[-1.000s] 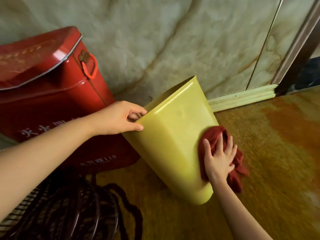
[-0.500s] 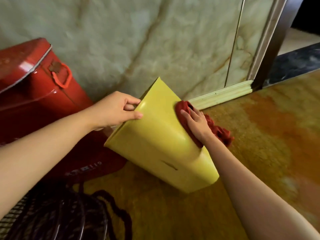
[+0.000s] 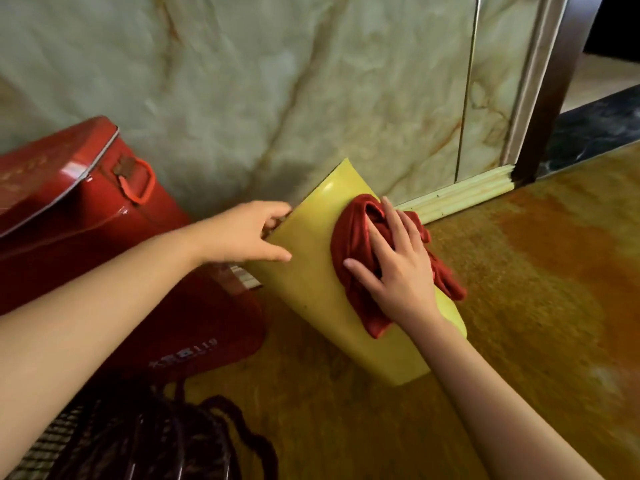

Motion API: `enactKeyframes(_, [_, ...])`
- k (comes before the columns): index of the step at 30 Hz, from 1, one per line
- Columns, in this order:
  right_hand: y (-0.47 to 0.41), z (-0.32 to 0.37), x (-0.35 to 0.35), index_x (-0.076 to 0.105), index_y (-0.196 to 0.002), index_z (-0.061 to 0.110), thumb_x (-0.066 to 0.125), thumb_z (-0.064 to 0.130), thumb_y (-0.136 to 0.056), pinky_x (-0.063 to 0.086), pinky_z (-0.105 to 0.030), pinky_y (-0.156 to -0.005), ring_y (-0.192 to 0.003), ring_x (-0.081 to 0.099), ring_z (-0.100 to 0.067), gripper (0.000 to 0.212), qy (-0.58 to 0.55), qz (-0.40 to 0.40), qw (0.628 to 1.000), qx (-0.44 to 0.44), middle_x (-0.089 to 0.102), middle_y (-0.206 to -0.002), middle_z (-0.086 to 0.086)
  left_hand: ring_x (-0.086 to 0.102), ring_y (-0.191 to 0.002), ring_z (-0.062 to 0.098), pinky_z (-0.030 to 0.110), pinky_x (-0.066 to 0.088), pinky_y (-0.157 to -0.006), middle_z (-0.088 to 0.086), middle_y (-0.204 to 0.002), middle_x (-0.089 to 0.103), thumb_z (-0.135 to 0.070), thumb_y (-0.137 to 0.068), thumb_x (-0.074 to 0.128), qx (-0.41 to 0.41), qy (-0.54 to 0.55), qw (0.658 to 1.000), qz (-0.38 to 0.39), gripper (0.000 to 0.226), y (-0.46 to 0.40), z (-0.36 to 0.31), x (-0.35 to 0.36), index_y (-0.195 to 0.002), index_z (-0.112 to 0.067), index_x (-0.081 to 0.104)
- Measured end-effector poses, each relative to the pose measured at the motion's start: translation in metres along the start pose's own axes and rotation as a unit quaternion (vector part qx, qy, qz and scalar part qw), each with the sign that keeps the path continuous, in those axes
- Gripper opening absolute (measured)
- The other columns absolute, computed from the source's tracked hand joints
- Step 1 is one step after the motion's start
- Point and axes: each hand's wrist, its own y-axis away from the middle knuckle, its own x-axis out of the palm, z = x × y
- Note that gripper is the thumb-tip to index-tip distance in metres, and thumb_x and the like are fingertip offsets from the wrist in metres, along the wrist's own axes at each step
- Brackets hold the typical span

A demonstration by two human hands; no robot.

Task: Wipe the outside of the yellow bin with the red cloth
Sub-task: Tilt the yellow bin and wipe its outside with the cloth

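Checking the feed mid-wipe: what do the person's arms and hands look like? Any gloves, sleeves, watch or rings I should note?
Both are bare. The left hand and right hand wear no gloves, and no rings show on the visible fingers. Both forearms are uncovered right to the frame edge, so no sleeve is in view. No watch, band or marking shows at either wrist.

We see a marble wall [image 3: 259, 81] filling the top of the frame, pale green with thin brown lines. Low on the right it meets a cream baseboard [image 3: 460, 194]. A dark door frame [image 3: 554, 84] stands at the upper right. The floor [image 3: 536, 271] is yellow and orange and fills the right and bottom. A big red metal box [image 3: 104, 220] with a loop handle sits at the left, against the wall. Dark coiled cords [image 3: 156, 441] lie at the lower left.
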Motion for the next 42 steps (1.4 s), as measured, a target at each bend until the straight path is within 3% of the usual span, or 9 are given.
enactKeyframes(5, [-0.012, 0.001, 0.0, 0.033, -0.14, 0.028, 0.032, 0.061, -0.085, 0.034, -0.054, -0.104, -0.139, 0.026, -0.033, 0.064, 0.0, 0.015, 1.0, -0.005, 0.023, -0.155, -0.004, 0.062, -0.072, 0.017, 0.047, 0.053, -0.076, 0.011, -0.081, 0.074, -0.003, -0.073, 0.068, -0.053, 0.099, 0.993, -0.045, 0.018, 0.028, 0.026, 0.016, -0.082, -0.019, 0.065])
enactKeyframes(9, [-0.014, 0.013, -0.005, 0.033, -0.139, 0.027, 0.028, 0.053, -0.091, 0.029, -0.057, -0.103, -0.141, 0.019, -0.036, 0.055, 0.014, -0.025, 0.999, -0.024, 0.016, -0.156, -0.004, 0.063, -0.065, 0.001, 0.018, 0.053, -0.06, -0.01, -0.067, 0.074, 0.0, -0.074, 0.066, -0.024, 0.164, 0.986, -0.017, 0.023, 0.011, -0.004, 0.012, -0.08, -0.022, 0.067])
enactKeyframes(15, [0.004, 0.007, 0.014, 0.034, -0.135, 0.04, 0.027, 0.062, -0.088, 0.01, -0.064, -0.108, -0.145, 0.0, -0.029, 0.052, 0.058, -0.068, 0.995, -0.036, 0.003, -0.156, 0.006, 0.058, -0.072, 0.023, 0.031, 0.047, -0.068, 0.029, -0.08, 0.069, 0.011, -0.074, 0.06, -0.016, 0.183, 0.983, 0.019, 0.016, -0.014, -0.03, 0.01, -0.087, 0.001, 0.061])
enactKeyframes(19, [0.04, -0.049, 0.026, 0.044, -0.133, 0.029, 0.03, 0.061, -0.085, 0.009, -0.059, -0.111, -0.145, -0.001, -0.022, 0.059, 0.004, -0.06, 0.983, 0.171, 0.009, -0.156, 0.007, 0.055, -0.041, -0.001, 0.012, 0.044, -0.042, -0.005, -0.041, 0.063, 0.01, -0.078, 0.055, -0.055, 0.219, 0.974, -0.005, 0.02, -0.032, -0.026, 0.002, -0.078, -0.01, 0.059])
enactKeyframes(23, [0.021, -0.082, 0.022, 0.037, -0.138, 0.025, 0.027, 0.059, -0.086, 0.012, -0.06, -0.112, -0.145, 0.0, -0.02, 0.063, -0.09, -0.061, 0.936, 0.335, 0.01, -0.158, 0.006, 0.061, -0.048, 0.0, 0.014, 0.05, -0.05, -0.001, -0.058, 0.07, 0.005, -0.08, 0.055, -0.069, 0.255, 0.962, -0.074, 0.022, -0.053, -0.036, 0.014, -0.101, -0.003, 0.058])
enactKeyframes(26, [0.022, -0.078, 0.029, 0.035, -0.138, 0.029, 0.024, 0.062, -0.086, 0.008, -0.06, -0.11, -0.145, -0.003, -0.02, 0.063, -0.082, -0.053, 0.944, 0.314, 0.007, -0.158, 0.007, 0.067, -0.075, 0.004, 0.017, 0.053, -0.065, 0.0, -0.101, 0.068, -0.018, -0.076, 0.066, -0.054, 0.275, 0.958, -0.056, 0.036, -0.044, -0.028, 0.014, -0.111, -0.018, 0.057])
enactKeyframes(29, [0.018, -0.078, 0.032, 0.033, -0.138, 0.032, 0.026, 0.061, -0.088, 0.007, -0.06, -0.11, -0.145, -0.004, -0.02, 0.058, -0.068, -0.041, 0.945, 0.316, 0.005, -0.158, 0.008, 0.066, -0.087, 0.005, 0.023, 0.053, -0.076, -0.011, -0.095, 0.069, -0.024, -0.068, 0.074, -0.063, 0.014, 0.998, -0.003, 0.027, -0.006, 0.003, 0.015, -0.091, -0.031, 0.06])
enactKeyframes(33, [0.0, -0.07, 0.025, 0.034, -0.139, 0.031, 0.027, 0.056, -0.09, 0.006, -0.058, -0.111, -0.145, 0.002, -0.022, 0.055, -0.099, -0.022, 0.934, 0.343, 0.012, -0.158, 0.006, 0.068, -0.086, 0.021, 0.045, 0.052, -0.084, 0.012, -0.089, 0.074, -0.008, -0.077, 0.064, -0.052, -0.002, 0.996, -0.073, 0.01, 0.017, 0.011, 0.03, -0.086, -0.011, 0.068])
enactKeyframes(42, [0.008, 0.031, 0.013, 0.037, -0.135, 0.035, 0.03, 0.063, -0.083, 0.002, -0.062, -0.111, -0.144, -0.001, -0.018, 0.059, -0.143, -0.05, 0.982, 0.109, 0.017, -0.156, 0.009, 0.027, -0.048, 0.011, 0.022, 0.022, -0.043, 0.006, -0.051, 0.033, -0.005, -0.081, 0.058, 0.032, 0.043, 0.999, 0.0, 0.017, -0.014, -0.046, 0.01, -0.068, 0.004, 0.052])
